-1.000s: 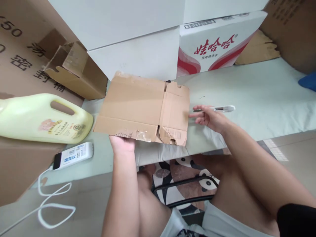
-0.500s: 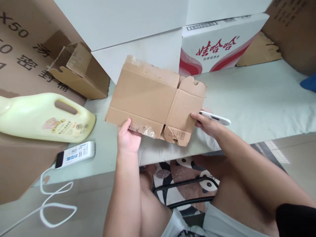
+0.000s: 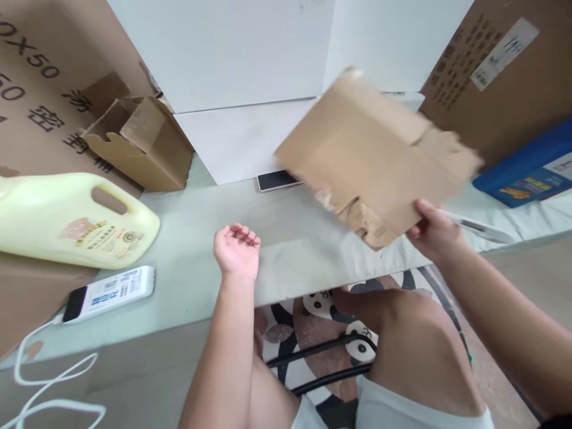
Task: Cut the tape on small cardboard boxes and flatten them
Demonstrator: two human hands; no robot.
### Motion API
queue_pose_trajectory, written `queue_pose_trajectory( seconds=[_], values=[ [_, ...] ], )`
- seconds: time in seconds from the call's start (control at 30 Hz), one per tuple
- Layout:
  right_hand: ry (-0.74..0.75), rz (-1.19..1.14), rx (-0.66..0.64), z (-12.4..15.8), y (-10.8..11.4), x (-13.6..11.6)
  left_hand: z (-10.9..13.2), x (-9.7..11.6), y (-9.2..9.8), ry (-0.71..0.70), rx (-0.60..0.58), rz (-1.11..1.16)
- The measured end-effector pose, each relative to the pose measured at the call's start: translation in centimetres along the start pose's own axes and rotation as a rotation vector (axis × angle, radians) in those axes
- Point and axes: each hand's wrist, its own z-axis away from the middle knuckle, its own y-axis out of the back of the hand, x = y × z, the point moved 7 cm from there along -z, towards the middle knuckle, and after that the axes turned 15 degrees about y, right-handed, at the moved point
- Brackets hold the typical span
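Observation:
My right hand (image 3: 435,232) grips the lower right edge of a flattened cardboard box (image 3: 357,143), tilted above the table and blurred by motion. A white utility knife (image 3: 480,228) sticks out to the right from that same hand; its blade does not show. My left hand (image 3: 236,250) is off the cardboard, palm up over the table's near part, with loosely curled fingers and nothing in them. Behind the cardboard's left corner, a phone (image 3: 277,180) lies on the table, partly hidden.
On the left are a pale yellow jug (image 3: 75,220), a white power bank (image 3: 111,295) with a cable, and a small open carton (image 3: 147,143). White boxes (image 3: 241,143) stand at the back of the covered table (image 3: 187,238). A blue package (image 3: 531,173) sits at right.
My left hand has let go of the cardboard. My right hand has carried the cardboard and knife to the right, turning the cardboard. The phone and more of the blue package have come into view.

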Motion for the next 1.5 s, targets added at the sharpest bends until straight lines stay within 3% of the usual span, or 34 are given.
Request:
queue_pose_trajectory(
  seconds=[0.17,0.23,0.37,0.47,0.63,0.73,0.8,0.93,1.03,1.13,1.23,1.33,1.5],
  values=[
    [0.254,0.193,0.431,-1.0,10.1,-4.5,0.1,-0.6,-0.1,0.002,0.016,-0.030],
    [0.294,0.327,0.535,-1.4,12.6,-4.9,0.0,-1.0,-0.2,0.021,0.030,-0.033],
    [0.271,0.482,0.507,-5.0,13.4,-3.9,-0.2,-1.7,-0.3,0.048,0.066,-0.050],
    [0.182,0.460,0.600,-9.5,12.4,-2.5,-0.4,-2.0,-0.6,0.052,0.062,-0.065],
    [0.037,0.430,0.577,-18.2,8.5,-0.6,-0.9,-2.4,-1.4,0.059,0.022,-0.113],
    [-0.050,0.425,0.482,-20.5,6.5,0.7,-1.0,-2.6,-1.8,0.065,0.001,-0.132],
    [-0.122,0.452,0.390,-20.1,5.7,1.9,-1.0,-2.5,-1.9,0.061,-0.005,-0.131],
    [-0.215,0.543,0.207,-16.6,5.4,3.6,-0.7,-1.9,-1.8,0.054,-0.006,-0.114],
    [-0.248,0.620,0.070,-13.9,4.7,3.3,-0.4,-1.5,-1.6,0.048,-0.027,-0.095],
    [-0.264,0.700,-0.095,-11.7,2.5,1.7,0.3,-1.0,-1.3,0.030,-0.053,-0.060],
    [-0.237,0.788,-0.305,-9.7,-1.3,-0.1,1.2,0.0,-0.9,0.003,-0.071,-0.008],
    [-0.139,0.849,-0.538,-7.4,-6.9,-1.1,2.0,1.7,-0.1,-0.062,-0.076,0.049],
    [0.197,0.843,-0.891,-2.2,-20.2,-0.8,3.3,5.4,2.4,-0.326,-0.012,0.096]
  ],
)
